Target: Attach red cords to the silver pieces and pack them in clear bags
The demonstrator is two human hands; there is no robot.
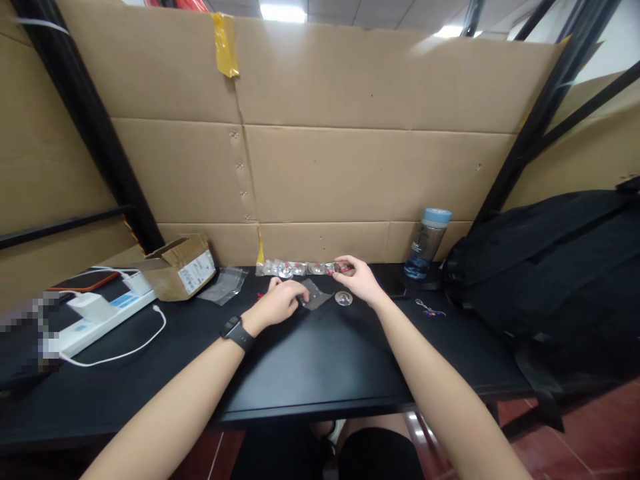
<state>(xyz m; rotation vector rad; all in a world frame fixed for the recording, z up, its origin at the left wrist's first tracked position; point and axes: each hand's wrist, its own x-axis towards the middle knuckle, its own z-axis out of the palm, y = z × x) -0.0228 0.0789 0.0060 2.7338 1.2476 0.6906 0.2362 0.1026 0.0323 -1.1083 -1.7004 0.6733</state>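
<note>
My left hand [283, 300], with a dark watch on the wrist, rests over the black table, its fingers curled at the edge of a small clear plastic bag [316, 295]. A bit of red shows just left of that hand. At the back, my right hand [356, 277] has its thumb and fingers closed around a small clear and red packet at the right end of a row of shiny wrapped packets [287, 268]. Between the hands, nearer my right one, a round clear disc-like piece [343, 299] lies on the table.
An open cardboard box [177, 270], clear bags [223, 285] and a white power strip [103, 320] with cables are at left. On the right are a water bottle [427, 245], a dark phone [394, 285], a small beaded charm [431, 311] and a black backpack [550, 280]. Cardboard [320, 167] walls the back.
</note>
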